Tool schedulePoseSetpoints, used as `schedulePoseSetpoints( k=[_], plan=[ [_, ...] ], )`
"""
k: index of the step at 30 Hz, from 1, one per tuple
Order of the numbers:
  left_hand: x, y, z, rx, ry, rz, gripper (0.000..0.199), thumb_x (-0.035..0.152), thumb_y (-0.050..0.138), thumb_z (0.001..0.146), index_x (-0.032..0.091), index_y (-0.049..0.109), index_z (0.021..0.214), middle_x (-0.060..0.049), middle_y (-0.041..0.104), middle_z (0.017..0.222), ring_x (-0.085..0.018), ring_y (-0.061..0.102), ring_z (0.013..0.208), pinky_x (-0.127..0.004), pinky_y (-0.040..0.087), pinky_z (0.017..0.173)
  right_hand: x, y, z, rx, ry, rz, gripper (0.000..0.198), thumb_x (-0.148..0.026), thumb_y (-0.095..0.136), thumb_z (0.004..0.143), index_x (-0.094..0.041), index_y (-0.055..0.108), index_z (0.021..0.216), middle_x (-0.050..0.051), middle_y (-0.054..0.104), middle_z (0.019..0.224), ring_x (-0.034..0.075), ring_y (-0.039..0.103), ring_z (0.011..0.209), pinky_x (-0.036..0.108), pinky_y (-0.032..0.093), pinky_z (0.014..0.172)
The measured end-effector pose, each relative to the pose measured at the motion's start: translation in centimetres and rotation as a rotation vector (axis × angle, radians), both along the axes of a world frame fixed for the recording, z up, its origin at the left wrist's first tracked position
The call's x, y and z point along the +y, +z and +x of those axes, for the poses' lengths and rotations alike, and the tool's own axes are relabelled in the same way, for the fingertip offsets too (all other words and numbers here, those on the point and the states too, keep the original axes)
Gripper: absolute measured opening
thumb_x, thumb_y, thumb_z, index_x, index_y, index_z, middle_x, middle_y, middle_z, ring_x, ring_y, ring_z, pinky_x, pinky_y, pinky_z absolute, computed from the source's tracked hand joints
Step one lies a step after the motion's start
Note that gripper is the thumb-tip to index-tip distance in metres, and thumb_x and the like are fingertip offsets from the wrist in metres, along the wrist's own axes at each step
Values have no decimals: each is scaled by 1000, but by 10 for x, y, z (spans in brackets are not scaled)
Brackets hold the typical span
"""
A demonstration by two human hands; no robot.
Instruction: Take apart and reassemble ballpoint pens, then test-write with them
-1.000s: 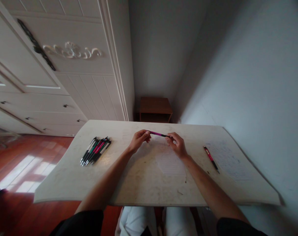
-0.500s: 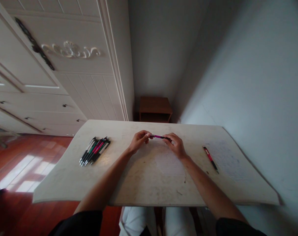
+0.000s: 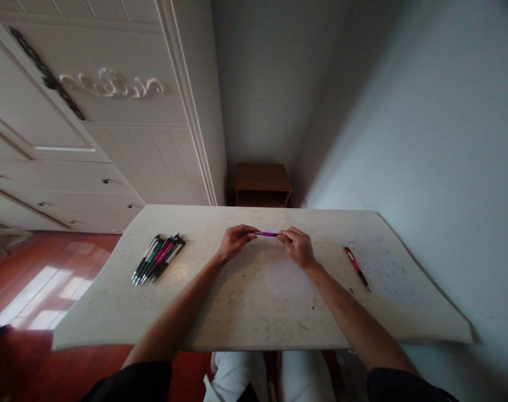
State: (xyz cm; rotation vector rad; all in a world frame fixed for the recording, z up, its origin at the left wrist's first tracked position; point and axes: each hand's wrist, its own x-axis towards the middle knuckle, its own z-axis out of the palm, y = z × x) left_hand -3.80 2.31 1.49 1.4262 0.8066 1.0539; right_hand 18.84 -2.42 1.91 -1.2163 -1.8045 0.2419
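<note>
A purple pen (image 3: 267, 234) is stretched crosswise between my two hands, above the far middle of the table. My left hand (image 3: 236, 241) pinches its left end. The fingers of my right hand (image 3: 298, 245) are closed around its right end, and both tips are hidden by fingers. Off to the left lies a pile of several pens (image 3: 158, 258) with black, white, green and pink barrels, side by side at a slant. A single red and black pen (image 3: 356, 268) rests by itself to the right of my right hand.
The white table (image 3: 220, 329) has stains and faint handwriting marks. A white cabinet (image 3: 153, 151) stands beyond its left side, and a pale wall (image 3: 442, 167) runs along the right. Behind the far edge is a small brown wooden stand (image 3: 263, 177).
The purple pen has become more level, and my left fingers have closed further over its left end. The whole view has shifted slightly.
</note>
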Motion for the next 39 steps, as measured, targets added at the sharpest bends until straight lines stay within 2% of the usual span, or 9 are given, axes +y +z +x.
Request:
schedulePoseSetpoints(
  k=[7, 10, 15, 18, 21, 27, 32, 36, 39],
  plan=[
    [1, 5, -2, -29, 48, 25, 30, 41, 76, 75, 14, 76, 89, -9, 74, 80, -18, 66, 70, -31, 53, 72, -4, 3, -6, -46, 63, -69, 35, -41, 50, 96, -21, 72, 79, 6, 67, 71, 17, 61, 68, 28, 46, 63],
    [2, 4, 0, -93, 66, -14, 33, 42, 78, 73, 13, 74, 87, -9, 74, 80, -17, 66, 69, -31, 53, 71, -4, 7, -6, -10, 89, -69, 33, -41, 49, 96, -21, 71, 82, 6, 68, 75, 18, 62, 72, 30, 48, 68],
    [6, -1, -2, -155, 159, -72, 35, 44, 76, 75, 13, 71, 90, -4, 69, 70, -14, 63, 63, -28, 51, 66, -4, 10, 4, 135, 56, -48, 32, -43, 48, 97, -20, 68, 106, 8, 68, 96, 19, 64, 84, 32, 51, 73],
    [11, -4, -4, -231, 186, -97, 36, 45, 75, 75, 13, 70, 91, -2, 65, 66, -12, 60, 61, -26, 49, 63, -2, 11, 13, 187, -12, -63, 36, -45, 43, 98, -20, 66, 110, 8, 68, 97, 19, 64, 84, 33, 52, 74],
    [13, -4, -6, -293, 199, -129, 36, 44, 77, 72, 14, 69, 89, -1, 64, 67, -11, 59, 60, -25, 48, 62, 1, 11, 18, 171, -45, -68, 35, -46, 47, 97, -20, 67, 109, 7, 68, 94, 19, 63, 82, 33, 52, 73],
    [14, -2, -8, -312, 209, -141, 36, 43, 79, 71, 13, 69, 89, -1, 64, 69, -10, 59, 60, -25, 48, 61, 11, -2, 28, -119, 92, -116, 28, -43, 65, 87, -20, 71, 102, 7, 68, 90, 20, 64, 82, 35, 51, 78],
    [16, -4, -9, -289, 235, -141, 37, 43, 78, 71, 13, 69, 90, -1, 64, 68, -9, 58, 59, -23, 47, 60, 16, -12, 35, -262, 153, -170, 23, -37, 60, 92, -19, 73, 87, 7, 69, 82, 19, 64, 77, 32, 49, 74],
    [17, -6, -8, -266, 255, -148, 38, 45, 79, 69, 13, 69, 88, -1, 66, 70, -10, 58, 59, -23, 46, 58, 15, -9, 34, -213, 96, -188, 28, -40, 56, 93, -20, 72, 81, 6, 71, 80, 19, 65, 77, 31, 48, 74],
    [17, -5, -7, -250, 256, -136, 38, 46, 79, 69, 14, 69, 88, -1, 65, 69, -10, 58, 58, -23, 46, 57, 13, -6, 30, -24, 37, -229, 32, -47, 56, 92, -20, 70, 83, 4, 71, 76, 18, 65, 67, 29, 49, 66]
  ],
)
